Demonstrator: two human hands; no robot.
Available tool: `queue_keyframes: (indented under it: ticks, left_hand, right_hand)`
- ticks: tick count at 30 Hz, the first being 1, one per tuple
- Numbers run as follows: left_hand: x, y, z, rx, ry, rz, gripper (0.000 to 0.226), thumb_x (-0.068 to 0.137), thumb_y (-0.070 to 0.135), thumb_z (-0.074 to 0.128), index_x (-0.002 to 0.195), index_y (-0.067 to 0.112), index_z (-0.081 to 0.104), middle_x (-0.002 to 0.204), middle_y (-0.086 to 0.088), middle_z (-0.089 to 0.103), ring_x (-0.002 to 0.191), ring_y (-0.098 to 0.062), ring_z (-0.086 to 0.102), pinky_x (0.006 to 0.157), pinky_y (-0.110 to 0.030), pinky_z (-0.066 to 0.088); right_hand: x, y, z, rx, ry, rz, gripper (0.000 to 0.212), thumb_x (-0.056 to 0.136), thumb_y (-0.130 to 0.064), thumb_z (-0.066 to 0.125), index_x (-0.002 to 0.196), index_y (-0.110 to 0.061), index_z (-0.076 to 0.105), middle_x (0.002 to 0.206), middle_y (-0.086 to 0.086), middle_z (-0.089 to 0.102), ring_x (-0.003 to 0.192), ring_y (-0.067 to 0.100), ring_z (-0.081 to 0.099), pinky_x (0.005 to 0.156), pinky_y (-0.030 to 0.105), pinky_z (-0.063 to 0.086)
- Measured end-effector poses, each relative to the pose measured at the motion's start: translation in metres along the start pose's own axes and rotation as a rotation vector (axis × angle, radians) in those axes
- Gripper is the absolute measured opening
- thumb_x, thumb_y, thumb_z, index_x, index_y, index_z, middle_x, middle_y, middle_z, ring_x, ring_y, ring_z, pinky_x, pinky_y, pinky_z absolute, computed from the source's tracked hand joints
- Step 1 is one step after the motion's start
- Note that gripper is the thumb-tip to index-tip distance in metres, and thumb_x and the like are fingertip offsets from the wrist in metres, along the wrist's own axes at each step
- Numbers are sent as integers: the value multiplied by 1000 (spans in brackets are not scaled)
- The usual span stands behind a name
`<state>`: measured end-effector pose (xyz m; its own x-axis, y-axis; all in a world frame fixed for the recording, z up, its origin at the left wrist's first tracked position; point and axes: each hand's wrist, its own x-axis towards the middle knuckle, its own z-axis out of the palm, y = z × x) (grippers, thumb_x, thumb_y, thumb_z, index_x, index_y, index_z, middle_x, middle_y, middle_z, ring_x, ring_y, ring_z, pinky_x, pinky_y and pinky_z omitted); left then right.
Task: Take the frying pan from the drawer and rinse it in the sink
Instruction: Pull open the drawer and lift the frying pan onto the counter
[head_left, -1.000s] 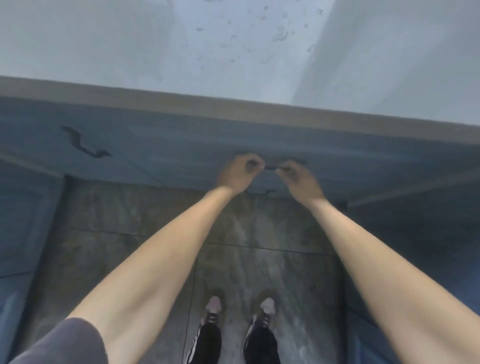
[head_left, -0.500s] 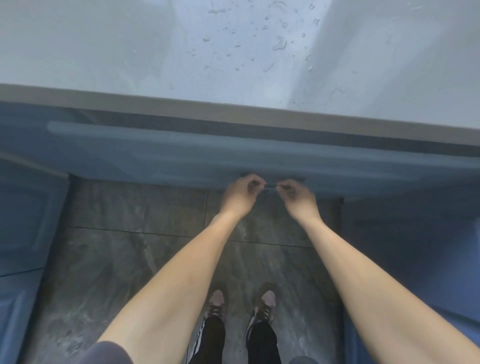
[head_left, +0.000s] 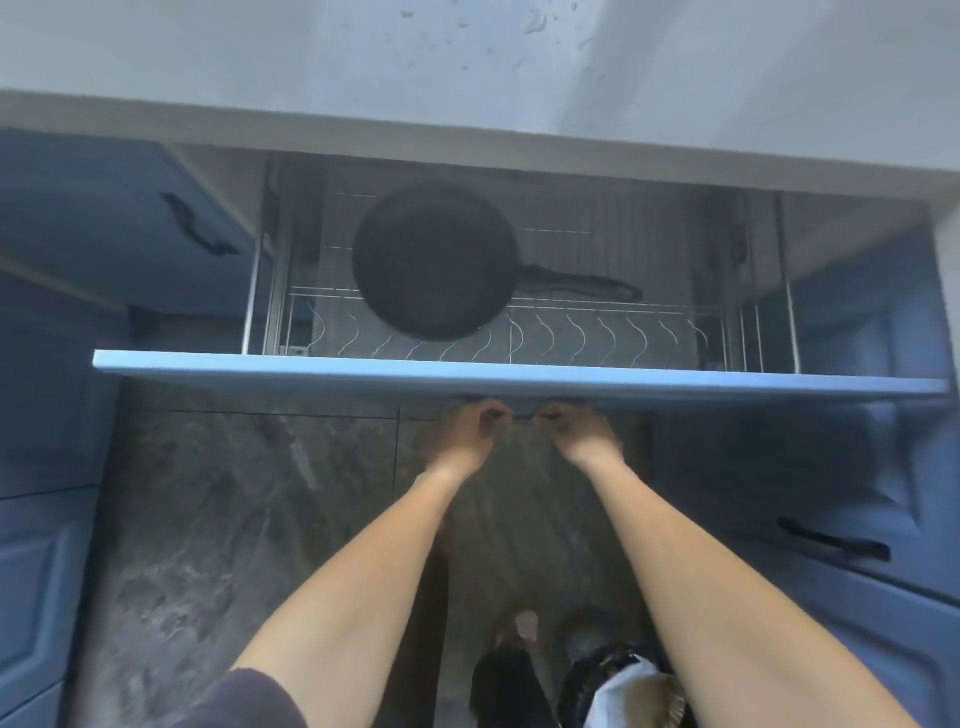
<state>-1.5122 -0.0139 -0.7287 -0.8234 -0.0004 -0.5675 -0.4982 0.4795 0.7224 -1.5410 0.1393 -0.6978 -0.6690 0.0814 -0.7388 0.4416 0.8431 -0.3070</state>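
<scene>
Blue kitchen cabinets (head_left: 62, 322) stand over a dark stone floor (head_left: 249, 519) beneath a pale desk (head_left: 467, 62). Our left hand (head_left: 470, 434) and right hand (head_left: 582, 434) are both curled around the drawer (head_left: 519, 376) handle. We judge the drawer open enough; next we reach for the frying pan (head_left: 436, 260) on its wire rack (head_left: 597, 327). No writing is legible.

black frying pan (head_left: 435, 260), flat in open drawer (head_left: 519, 375)
</scene>
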Motion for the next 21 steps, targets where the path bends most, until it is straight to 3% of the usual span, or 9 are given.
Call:
queue_keyframes:
  ticks: [3,6,8,13,17,21]
  left_hand:
    - [-19,-11,11,20,37,-12,8,86,25,62,87,30,69,84,4,70,87,-19,66,73,-27,45]
    - [-39,-21,23,51,87,7,6,86,29,60,87,33,65,88,4,72,87,-21,66,78,-34,52]
    - [-48,-28,31,38,108,21,5,86,28,61,87,31,65,91,0,72,88,-24,66,79,-38,53]
    - [-61,-41,43,-10,137,58,3,85,27,63,86,29,65,97,-3,72,93,-23,65,86,-39,52]
    - [-80,-48,55,-78,182,49,8,87,18,61,92,16,67,103,-11,71,98,-26,63,88,-37,49]
    - [-96,-58,59,-73,142,39,11,88,18,60,95,15,68,103,-12,70,89,-16,57,82,-29,45]
  right_hand:
    - [-15,9,7,18,-23,37,19,84,-40,54,98,-41,67,119,-7,65,110,22,59,91,31,44]
    - [-27,19,15,49,-24,-1,6,83,-38,58,79,-41,62,112,-8,68,106,20,60,90,29,43]
    - [-31,30,23,49,-16,-51,8,81,-39,63,73,-40,59,111,-7,69,107,19,60,95,31,45]
    - [-35,54,40,53,44,-166,11,79,-44,66,88,-38,67,112,-8,69,108,17,60,96,34,46]
    - [-50,68,56,41,79,-201,21,81,-46,62,98,-35,69,114,-9,68,107,18,61,81,27,43]
    - [-73,82,74,-7,161,-228,22,88,-44,55,105,-35,65,118,-6,65,110,21,58,76,25,35]
